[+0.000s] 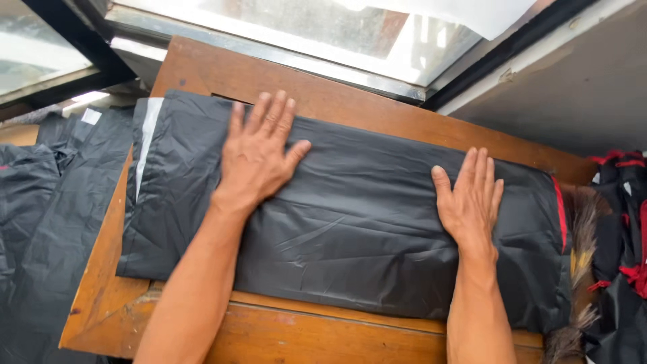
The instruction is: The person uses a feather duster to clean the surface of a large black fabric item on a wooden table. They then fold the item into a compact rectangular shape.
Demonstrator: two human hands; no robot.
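The left hand (259, 155) is lying flat with fingers spread, pressing down on the folded black garment (357, 222), and the right hand (470, 195) is resting palm-down with fingers close together nearer the garment's red-trimmed end. The garment is stretching out beneath both palms across the wooden desk (283, 330), its white-lined edge lying beyond the left hand's outer side. Neither hand is gripping anything; both are bearing flat on the slick fabric. To smooth it well, it seems wise to be keeping even pressure under both palms and sweeping outward from between the hands, so trapped air is escaping and the fold is staying square. More dark fabric (47, 222) is hanging beyond the left arm, and red-trimmed bundles (623, 222) are sitting past the right hand.
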